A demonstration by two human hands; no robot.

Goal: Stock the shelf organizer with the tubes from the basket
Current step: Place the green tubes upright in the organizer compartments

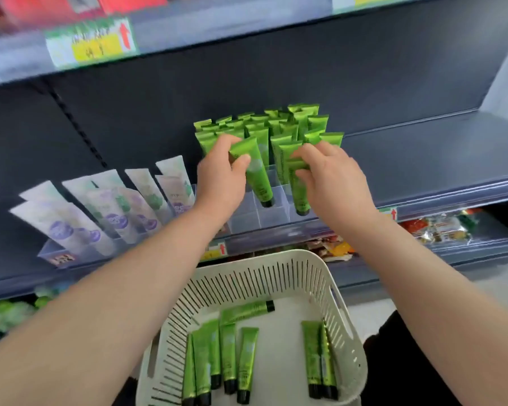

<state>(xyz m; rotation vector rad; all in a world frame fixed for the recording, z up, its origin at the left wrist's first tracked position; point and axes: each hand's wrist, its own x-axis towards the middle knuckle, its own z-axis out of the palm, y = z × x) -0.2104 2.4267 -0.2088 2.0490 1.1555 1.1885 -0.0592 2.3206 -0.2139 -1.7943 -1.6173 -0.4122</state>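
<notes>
A green tube (257, 174) was held by the left hand (220, 174), fingers and thumb curled round its upper end, its black cap down in a front cell of the clear shelf organizer (244, 222). A second tube (299, 191) was gripped in the same way by the right hand (329, 174), at three o'clock from the first, with its cap low in the neighbouring cell. Toward twelve o'clock, the rows behind were filled with upright stocked tubes (264, 124). The white basket (276, 266) was seen at six o'clock, with several spare tubes (228, 356) lying flat in it.

The step was judged to be the seating of both tubes. Each cap would best be guided straight down to the cell floor and the tube leaned back to match the rows behind. The grip should be eased only once the tube was propped by its divider.
</notes>
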